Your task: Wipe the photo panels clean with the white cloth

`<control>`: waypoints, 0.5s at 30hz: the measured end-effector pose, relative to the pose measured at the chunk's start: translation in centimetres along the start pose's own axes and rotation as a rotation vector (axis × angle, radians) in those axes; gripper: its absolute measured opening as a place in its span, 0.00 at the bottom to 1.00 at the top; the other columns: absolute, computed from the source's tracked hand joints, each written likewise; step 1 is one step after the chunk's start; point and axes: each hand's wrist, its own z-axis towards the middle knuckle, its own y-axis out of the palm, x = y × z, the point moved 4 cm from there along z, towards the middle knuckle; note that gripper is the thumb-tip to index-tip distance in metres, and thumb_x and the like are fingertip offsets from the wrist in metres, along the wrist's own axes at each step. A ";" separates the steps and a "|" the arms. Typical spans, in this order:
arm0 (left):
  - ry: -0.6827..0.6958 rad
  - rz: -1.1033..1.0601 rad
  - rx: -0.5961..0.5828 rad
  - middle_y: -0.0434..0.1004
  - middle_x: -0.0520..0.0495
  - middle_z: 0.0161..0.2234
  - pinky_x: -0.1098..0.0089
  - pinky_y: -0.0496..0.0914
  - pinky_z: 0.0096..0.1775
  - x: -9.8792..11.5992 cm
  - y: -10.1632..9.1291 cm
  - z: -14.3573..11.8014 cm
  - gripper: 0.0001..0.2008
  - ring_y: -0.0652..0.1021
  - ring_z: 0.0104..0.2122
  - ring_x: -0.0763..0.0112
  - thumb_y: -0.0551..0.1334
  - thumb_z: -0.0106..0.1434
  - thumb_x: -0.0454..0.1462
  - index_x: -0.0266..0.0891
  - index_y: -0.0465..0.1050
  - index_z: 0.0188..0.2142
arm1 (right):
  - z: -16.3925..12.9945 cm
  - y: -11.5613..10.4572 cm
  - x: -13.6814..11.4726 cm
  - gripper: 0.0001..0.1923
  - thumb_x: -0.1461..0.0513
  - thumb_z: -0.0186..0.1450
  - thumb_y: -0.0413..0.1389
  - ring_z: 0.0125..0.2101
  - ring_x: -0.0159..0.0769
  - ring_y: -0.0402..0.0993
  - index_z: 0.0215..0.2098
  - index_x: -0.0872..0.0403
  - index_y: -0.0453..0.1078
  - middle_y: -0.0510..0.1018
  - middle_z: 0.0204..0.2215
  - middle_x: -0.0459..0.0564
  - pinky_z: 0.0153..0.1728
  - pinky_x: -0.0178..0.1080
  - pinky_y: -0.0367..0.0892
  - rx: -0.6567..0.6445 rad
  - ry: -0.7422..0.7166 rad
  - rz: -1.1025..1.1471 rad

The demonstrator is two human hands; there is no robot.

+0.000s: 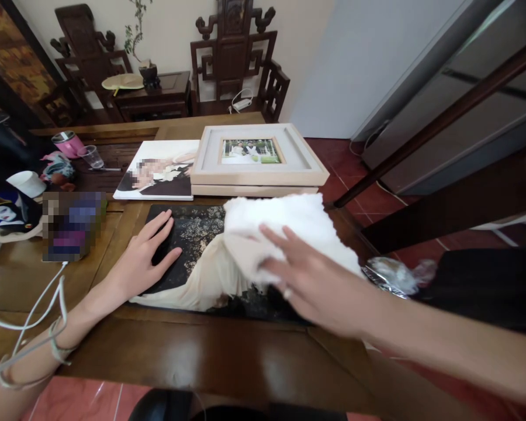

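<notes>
A dark photo print (193,234), showing a pale flowing gown and small blossoms, lies flat on the wooden table. My left hand (151,251) rests on its left end, fingers spread. Over the right part of the print, my right hand (307,275) holds a white cloth (284,216) with a ragged edge, bunched under the fingers and slightly blurred. The cloth hides much of the print's right side. A ring shows on a finger of the right hand.
Behind the print stand stacked pale wooden photo frames (258,178) and a white-edged photo panel (158,190). At the left are a phone (74,225) on a white cable (48,298), a pink mug (68,145) and a clear cup (92,158). Crumpled clear plastic (392,275) lies at the right.
</notes>
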 end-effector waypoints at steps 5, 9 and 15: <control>-0.005 0.020 -0.025 0.50 0.40 0.69 0.47 0.55 0.64 -0.2 0.3 0.2 0.32 0.56 0.67 0.54 0.51 0.68 0.52 0.38 0.54 0.66 | -2.1 1.3 -4.9 0.17 0.71 0.56 0.54 0.65 0.59 0.49 0.40 0.52 0.76 0.64 0.63 0.60 0.62 0.66 0.47 -0.111 -0.220 0.158; -0.009 0.028 -0.035 0.49 0.41 0.69 0.47 0.53 0.65 -0.3 0.4 0.0 0.33 0.56 0.67 0.54 0.51 0.69 0.52 0.39 0.53 0.67 | -0.8 0.2 -2.6 0.20 0.72 0.57 0.52 0.65 0.55 0.51 0.46 0.55 0.74 0.65 0.62 0.62 0.62 0.62 0.52 -0.126 -0.176 0.099; -0.006 0.031 -0.035 0.50 0.40 0.69 0.46 0.53 0.64 -0.1 0.4 -0.1 0.33 0.56 0.67 0.54 0.50 0.69 0.53 0.38 0.53 0.66 | 0.9 -0.7 4.2 0.16 0.72 0.62 0.47 0.62 0.52 0.61 0.45 0.59 0.72 0.71 0.55 0.71 0.57 0.58 0.62 0.066 -0.074 -0.139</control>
